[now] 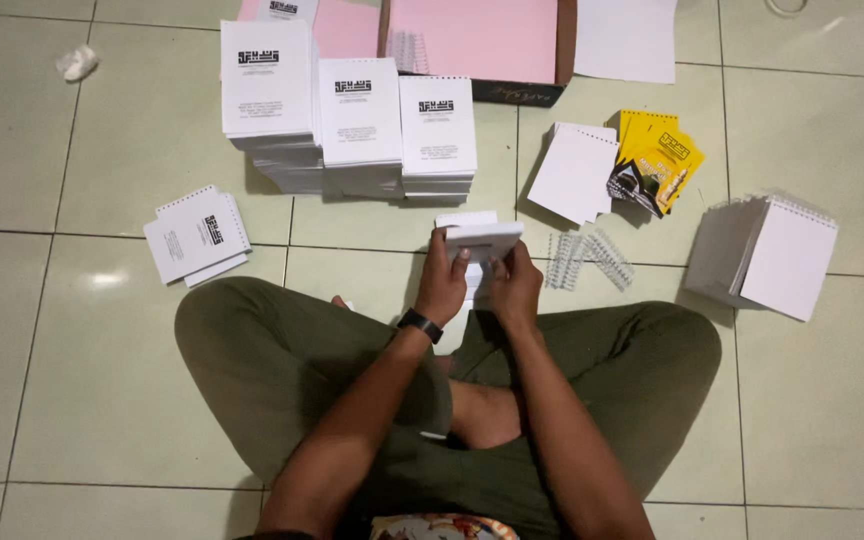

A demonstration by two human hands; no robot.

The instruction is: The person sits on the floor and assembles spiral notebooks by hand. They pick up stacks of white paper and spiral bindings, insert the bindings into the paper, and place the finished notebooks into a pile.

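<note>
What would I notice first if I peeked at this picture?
Probably the two hands in the middle, left hand and right hand, holding a small white booklet above crossed legs. Behind them stand three tall paper stacks, and yellow covers brighten the tiled floor on the right.

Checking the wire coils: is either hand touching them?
No, both hands hold a white booklet; the coils lie apart on the floor.

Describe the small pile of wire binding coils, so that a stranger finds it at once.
Start from the person's right hand. Just right of it, on the tiled floor, lie the wire coils. They alone are bare silvery wire; everything around is paper.
</note>
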